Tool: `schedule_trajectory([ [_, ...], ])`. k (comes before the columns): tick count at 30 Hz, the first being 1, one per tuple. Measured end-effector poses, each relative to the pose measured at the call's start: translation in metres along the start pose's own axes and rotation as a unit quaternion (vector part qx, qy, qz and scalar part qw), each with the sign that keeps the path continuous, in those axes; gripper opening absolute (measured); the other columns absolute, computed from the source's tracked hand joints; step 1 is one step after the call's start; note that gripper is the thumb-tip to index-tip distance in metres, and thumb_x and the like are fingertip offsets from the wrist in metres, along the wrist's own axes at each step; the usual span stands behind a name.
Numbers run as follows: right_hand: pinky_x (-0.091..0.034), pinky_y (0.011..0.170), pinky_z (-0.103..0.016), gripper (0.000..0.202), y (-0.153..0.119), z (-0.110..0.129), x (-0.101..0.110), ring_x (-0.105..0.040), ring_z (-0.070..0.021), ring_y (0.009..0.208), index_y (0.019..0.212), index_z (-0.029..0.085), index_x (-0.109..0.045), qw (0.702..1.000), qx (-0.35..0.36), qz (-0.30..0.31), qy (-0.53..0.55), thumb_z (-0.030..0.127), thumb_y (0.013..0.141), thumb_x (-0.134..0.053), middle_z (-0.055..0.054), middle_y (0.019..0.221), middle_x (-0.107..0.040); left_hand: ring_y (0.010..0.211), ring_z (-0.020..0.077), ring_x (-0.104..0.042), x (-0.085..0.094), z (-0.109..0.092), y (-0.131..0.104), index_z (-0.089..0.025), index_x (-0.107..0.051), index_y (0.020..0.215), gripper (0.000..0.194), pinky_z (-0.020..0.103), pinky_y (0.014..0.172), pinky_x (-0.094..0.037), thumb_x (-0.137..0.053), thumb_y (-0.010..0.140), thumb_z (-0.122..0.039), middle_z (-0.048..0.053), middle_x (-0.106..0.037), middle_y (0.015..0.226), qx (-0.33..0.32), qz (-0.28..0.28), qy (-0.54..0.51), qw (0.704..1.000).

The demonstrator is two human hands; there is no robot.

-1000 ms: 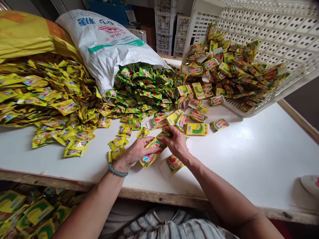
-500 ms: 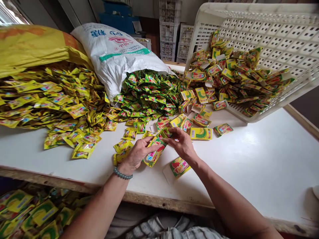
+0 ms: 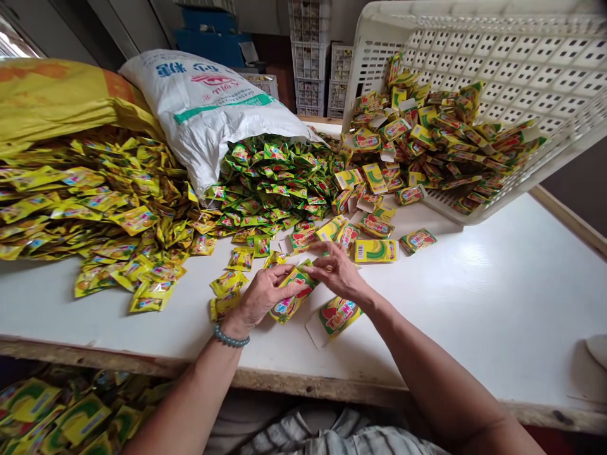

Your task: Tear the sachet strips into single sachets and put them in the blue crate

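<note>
My left hand [image 3: 265,294] is closed around a small yellow, green and red candy box [image 3: 291,300], held tilted just over the table. At the box's upper end is my right hand [image 3: 336,268], its fingers apart and one digit touching the end. Close by to the right, a similar box [image 3: 339,316] with an open flap lies on the table. Several yellow candy packets [image 3: 229,284] lie to the left of my left hand. Beyond my hands are a heap of green packets [image 3: 275,183] and some loose boxes [image 3: 376,251].
A tilted white plastic basket [image 3: 474,218] holds many boxes at right. A white sack [image 3: 190,95] and a yellow sack [image 3: 61,95] lie at the back left, with yellow packets [image 3: 109,215] spilling out. More packaging [image 3: 61,411] sits below the table's wooden edge [image 3: 332,382].
The green packet at the box's upper end no longer shows. My right hand's fingers have loosened and spread there. My left hand still holds the box. The view has shifted slightly.
</note>
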State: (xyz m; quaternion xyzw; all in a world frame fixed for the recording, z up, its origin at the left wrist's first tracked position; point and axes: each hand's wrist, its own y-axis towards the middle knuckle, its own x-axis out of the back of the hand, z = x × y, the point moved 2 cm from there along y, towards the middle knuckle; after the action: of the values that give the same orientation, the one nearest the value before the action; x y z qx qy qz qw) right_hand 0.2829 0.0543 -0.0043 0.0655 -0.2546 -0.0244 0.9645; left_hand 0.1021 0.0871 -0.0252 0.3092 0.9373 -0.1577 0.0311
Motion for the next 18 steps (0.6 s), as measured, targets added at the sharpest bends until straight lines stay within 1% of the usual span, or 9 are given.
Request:
schedule_trajectory([
  [2,-0.036,0.105,-0.044,0.034,-0.001,-0.001,-0.008,-0.045,-0.0254,0.116,0.084,0.022,-0.073,0.999,-0.009,0.038,0.013,0.054,0.088,-0.062,-0.007,0.112,-0.066,0.083,0.0218,-0.072,0.001,0.002,0.001,-0.017,-0.073,0.105,0.046,0.030,0.079,-0.055,-0.086,0.063,-0.032,0.005,-0.077,0.091,0.001,-0.006,-0.012,1.000],
  [4,-0.032,0.108,-0.046,0.036,-0.002,0.000,-0.013,-0.044,-0.0251,0.119,0.087,0.023,-0.074,0.999,-0.004,0.052,0.011,0.052,0.093,-0.055,-0.007,0.120,-0.064,0.083,0.0210,-0.072,0.002,0.003,0.002,-0.018,-0.072,0.105,0.046,0.031,0.080,-0.055,-0.086,0.063,-0.032,0.005,-0.077,0.091,-0.003,-0.023,-0.031,0.999],
  [7,-0.026,0.113,-0.048,0.042,-0.003,0.003,-0.018,-0.037,-0.0265,0.129,0.083,0.022,-0.076,1.000,0.007,0.024,-0.005,0.050,0.097,-0.048,-0.006,0.137,-0.054,0.083,0.0210,-0.071,0.003,0.002,0.004,-0.017,-0.071,0.104,0.047,0.031,0.081,-0.054,-0.086,0.062,-0.032,0.004,-0.077,0.092,-0.026,-0.047,-0.045,0.998],
  [9,-0.025,0.113,-0.047,0.043,-0.003,0.005,-0.023,-0.036,-0.0266,0.130,0.076,0.021,-0.075,0.999,0.019,0.027,-0.016,0.048,0.097,-0.049,-0.007,0.136,-0.054,0.083,0.0217,-0.071,0.002,0.000,0.004,-0.015,-0.070,0.101,0.047,0.031,0.080,-0.054,-0.086,0.059,-0.031,0.005,-0.077,0.089,-0.039,-0.056,-0.040,0.997],
  [12,-0.028,0.112,-0.045,0.045,-0.004,0.007,-0.031,-0.040,-0.0248,0.130,0.069,0.021,-0.073,0.997,0.036,0.066,-0.016,0.044,0.098,-0.048,-0.007,0.128,-0.059,0.076,0.0207,-0.070,0.001,-0.002,0.003,-0.014,-0.066,0.099,0.050,0.030,0.075,-0.054,-0.086,0.057,-0.031,0.003,-0.075,0.080,-0.041,-0.075,-0.044,0.995],
  [14,-0.030,0.111,-0.045,0.036,-0.005,0.007,-0.031,-0.041,-0.0240,0.130,0.081,0.023,-0.074,0.999,0.032,0.031,0.004,0.045,0.097,-0.050,-0.006,0.130,-0.059,0.071,0.0190,-0.070,0.001,-0.004,0.002,-0.016,-0.059,0.107,0.056,0.029,0.072,-0.053,-0.085,0.058,-0.030,0.001,-0.073,0.076,-0.049,-0.108,-0.055,0.991],
  [16,-0.033,0.109,-0.043,0.028,-0.006,0.005,-0.027,-0.044,-0.0241,0.129,0.097,0.025,-0.072,0.998,0.022,-0.053,0.040,0.048,0.093,-0.057,-0.007,0.134,-0.057,0.070,0.0182,-0.070,0.002,-0.005,0.001,-0.021,-0.050,0.117,0.064,0.028,0.071,-0.053,-0.083,0.062,-0.030,-0.002,-0.072,0.077,-0.076,-0.148,-0.066,0.984],
  [17,-0.037,0.106,-0.041,0.029,-0.006,0.004,-0.026,-0.047,-0.0238,0.126,0.103,0.025,-0.071,0.994,0.017,-0.084,0.064,0.049,0.090,-0.061,-0.008,0.132,-0.058,0.072,0.0183,-0.070,0.003,-0.006,0.000,-0.024,-0.046,0.120,0.067,0.029,0.071,-0.053,-0.082,0.064,-0.030,-0.002,-0.072,0.079,-0.095,-0.162,-0.070,0.980],
  [18,-0.041,0.101,-0.039,0.030,-0.006,0.003,-0.026,-0.053,-0.0232,0.119,0.105,0.025,-0.070,0.991,0.010,-0.093,0.093,0.049,0.089,-0.063,-0.008,0.127,-0.061,0.074,0.0183,-0.071,0.003,-0.006,0.000,-0.026,-0.043,0.122,0.068,0.029,0.072,-0.053,-0.081,0.066,-0.030,-0.003,-0.073,0.081,-0.112,-0.169,-0.072,0.977],
])
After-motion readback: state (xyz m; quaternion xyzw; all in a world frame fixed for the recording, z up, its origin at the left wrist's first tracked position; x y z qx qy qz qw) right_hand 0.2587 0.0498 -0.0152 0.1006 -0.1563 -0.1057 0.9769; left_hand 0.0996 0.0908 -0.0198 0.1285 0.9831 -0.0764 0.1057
